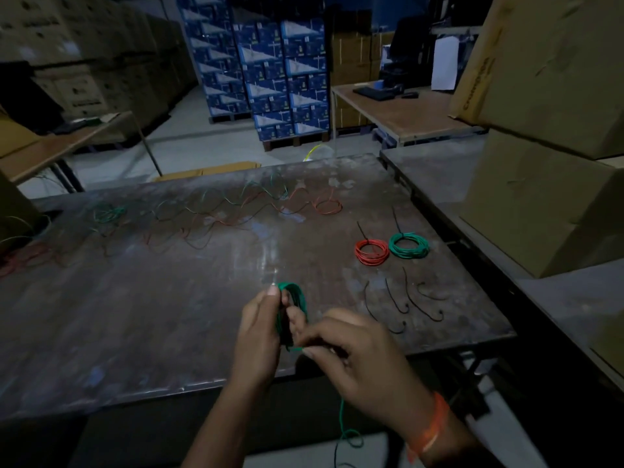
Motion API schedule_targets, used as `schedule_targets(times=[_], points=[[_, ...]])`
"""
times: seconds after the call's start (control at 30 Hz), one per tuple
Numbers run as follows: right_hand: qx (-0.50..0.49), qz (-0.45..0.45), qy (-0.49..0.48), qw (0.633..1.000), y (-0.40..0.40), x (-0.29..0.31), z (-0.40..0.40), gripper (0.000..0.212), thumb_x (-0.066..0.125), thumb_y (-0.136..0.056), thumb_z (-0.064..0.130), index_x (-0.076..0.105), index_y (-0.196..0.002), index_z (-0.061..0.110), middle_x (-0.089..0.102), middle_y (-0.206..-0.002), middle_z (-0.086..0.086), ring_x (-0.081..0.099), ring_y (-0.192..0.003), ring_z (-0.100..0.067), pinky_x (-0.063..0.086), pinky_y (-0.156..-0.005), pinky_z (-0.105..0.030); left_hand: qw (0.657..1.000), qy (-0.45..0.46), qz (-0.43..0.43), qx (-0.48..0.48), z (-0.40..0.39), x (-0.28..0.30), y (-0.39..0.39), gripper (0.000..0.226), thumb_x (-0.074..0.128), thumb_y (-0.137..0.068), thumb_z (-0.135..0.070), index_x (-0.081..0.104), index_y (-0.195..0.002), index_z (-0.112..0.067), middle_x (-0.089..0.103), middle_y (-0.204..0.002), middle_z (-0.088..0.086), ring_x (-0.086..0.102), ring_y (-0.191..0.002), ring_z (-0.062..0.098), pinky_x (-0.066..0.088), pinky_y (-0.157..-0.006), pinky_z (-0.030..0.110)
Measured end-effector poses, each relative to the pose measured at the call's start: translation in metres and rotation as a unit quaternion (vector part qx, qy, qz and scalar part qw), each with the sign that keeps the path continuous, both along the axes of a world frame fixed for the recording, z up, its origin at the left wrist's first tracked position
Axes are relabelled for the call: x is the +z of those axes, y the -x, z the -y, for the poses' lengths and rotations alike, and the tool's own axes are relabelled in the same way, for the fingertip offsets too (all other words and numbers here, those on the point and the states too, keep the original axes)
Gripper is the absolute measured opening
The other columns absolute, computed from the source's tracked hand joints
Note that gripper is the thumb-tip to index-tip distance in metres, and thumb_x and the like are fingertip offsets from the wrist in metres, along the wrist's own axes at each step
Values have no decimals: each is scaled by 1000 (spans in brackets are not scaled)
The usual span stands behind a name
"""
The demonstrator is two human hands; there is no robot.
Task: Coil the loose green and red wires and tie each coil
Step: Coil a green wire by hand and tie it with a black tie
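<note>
Green coil (pixel 293 300) is pinched in my left grip (pixel 261 327), right grip (pixel 351 352) pinching its tail; two tied coils (pixel 391 249) beyond, loose wires (pixel 216 214) farther remain.

1. two bare forearms are seen rising from the lower edge of the view toward the metal table (pixel 141 332), with no sleeves worn on either.
2. the left hand (pixel 260 329) is shown bare; no ring, watch or glove is seen on it.
3. the right hand (pixel 358 349) is likewise bare, on the side nearer the table's right edge.
4. an orange thread band (pixel 430 430) is worn round the right wrist, below the table's near edge; several strands are wrapped together, with a paler streak across them.
5. short, pale fingernails are visible, most clearly on the left thumb above the table's surface.
</note>
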State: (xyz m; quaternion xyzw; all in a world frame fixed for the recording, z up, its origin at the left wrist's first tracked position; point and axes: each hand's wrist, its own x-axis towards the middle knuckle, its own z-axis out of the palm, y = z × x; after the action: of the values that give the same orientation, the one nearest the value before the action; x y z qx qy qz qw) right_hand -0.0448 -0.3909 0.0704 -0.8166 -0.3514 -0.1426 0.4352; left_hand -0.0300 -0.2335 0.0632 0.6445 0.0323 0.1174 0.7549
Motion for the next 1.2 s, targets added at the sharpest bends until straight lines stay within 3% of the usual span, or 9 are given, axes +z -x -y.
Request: schedule_targets(times=[0.07,0.17,0.27,0.43,0.57,0.7,0.8,0.93,1.2], points=[[27,-52,4,998,-4,11,1,16,70,-89,11,69,-99,23,61,-93,14,58,-85,2,39,-73,-8,998,-52,14,26,1,1,1,34,41,-107,-22,52,-77,-11,58,-54,-3,52,-49,7,45,-51,25],[47,-128,57,989,-11,15,4,22,72,-86,15,65,-101,29,62,-91,15,61,-85,-3,45,-72,-11,991,-120,59,3,-13,3,-6,41,38,-108,-31,46,-72,-14,46,-51,1,40,-46,13,33,-45,26],[40,-173,44,983,-13,11,6,10,73,-86,18,69,-91,27,66,-82,9,62,-74,-4,50,-65,-18,992,-108,62,35,-31,-1,-18,39,32,-110,-25,46,-75,-13,44,-52,4,37,-45,16,31,-44,25],[-44,-32,22,998,-18,14,-16,2,72,-85,25,73,-84,26,57,-77,12,59,-73,-6,47,-61,-24,997,-59,31,-28,-44,-5,-17,38,33,-109,-25,46,-81,-4,55,-57,17,47,-45,21,39,-43,27],[-58,25,75,995,-30,31,-43,6,71,-87,23,73,-93,25,57,-83,8,57,-76,-9,51,-64,-35,993,-15,22,-116,-48,-11,-18,36,43,-105,-29,51,-79,-5,37,-54,6,31,-46,15,28,-45,23],[-18,-36,50,998,-42,42,-45,14,74,-87,15,73,-98,24,64,-88,12,62,-85,-4,48,-72,-16,987,91,-35,-127,-56,-10,-19,25,49,-95,-27,51,-85,-4,24,-53,-2,16,-48,8,14,-48,20],[-20,-102,0,995,-47,35,-37,10,78,-86,14,77,-92,22,68,-84,12,67,-83,-8,47,-70,-14,976,166,-60,-128,-70,-7,-20,24,47,-92,-28,48,-78,-9,20,-48,-4,14,-41,6,7,-48,23],[-38,-76,-8,996,-49,30,-51,7,79,-86,15,79,-87,22,65,-81,13,64,-83,-8,43,-68,-11,977,128,-63,-162,-75,-10,-15,32,44,-95,-32,50,-81,-4,20,-50,-2,13,-45,8,11,-47,23],[-44,-89,-31,995,-62,24,-74,7,79,-85,15,78,-88,21,66,-85,8,64,-85,-9,46,-71,-13,960,170,-78,-209,-78,-9,-9,38,38,-99,-33,55,-77,-7,20,-50,-3,14,-42,9,11,-44,22]])
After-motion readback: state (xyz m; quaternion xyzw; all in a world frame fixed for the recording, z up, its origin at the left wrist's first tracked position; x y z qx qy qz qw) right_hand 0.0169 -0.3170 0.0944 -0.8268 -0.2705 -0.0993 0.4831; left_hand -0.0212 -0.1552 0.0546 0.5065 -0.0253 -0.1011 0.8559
